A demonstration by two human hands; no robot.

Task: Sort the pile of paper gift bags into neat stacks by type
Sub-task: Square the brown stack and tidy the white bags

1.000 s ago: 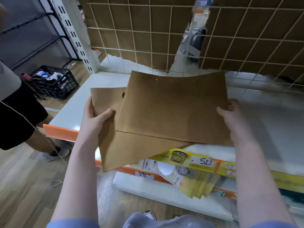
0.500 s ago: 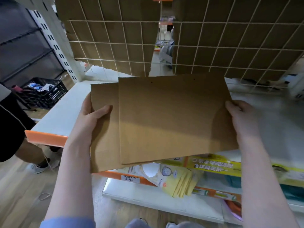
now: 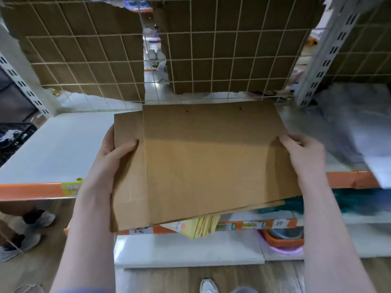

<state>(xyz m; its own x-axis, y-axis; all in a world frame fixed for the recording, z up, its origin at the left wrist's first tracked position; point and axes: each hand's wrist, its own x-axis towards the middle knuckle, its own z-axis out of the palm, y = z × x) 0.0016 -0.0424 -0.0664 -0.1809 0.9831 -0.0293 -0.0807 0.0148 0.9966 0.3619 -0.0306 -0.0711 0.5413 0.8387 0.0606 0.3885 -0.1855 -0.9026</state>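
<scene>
Brown paper bags [image 3: 207,166], edges gripped by left hand [image 3: 112,157], right hand [image 3: 304,155]

Two flat brown kraft paper bags are held level over the shelf edge. The upper bag [image 3: 211,157], with two small punched holes near its far edge, overlaps the lower bag [image 3: 129,176], which juts out leftward and underneath at the near right.
</scene>
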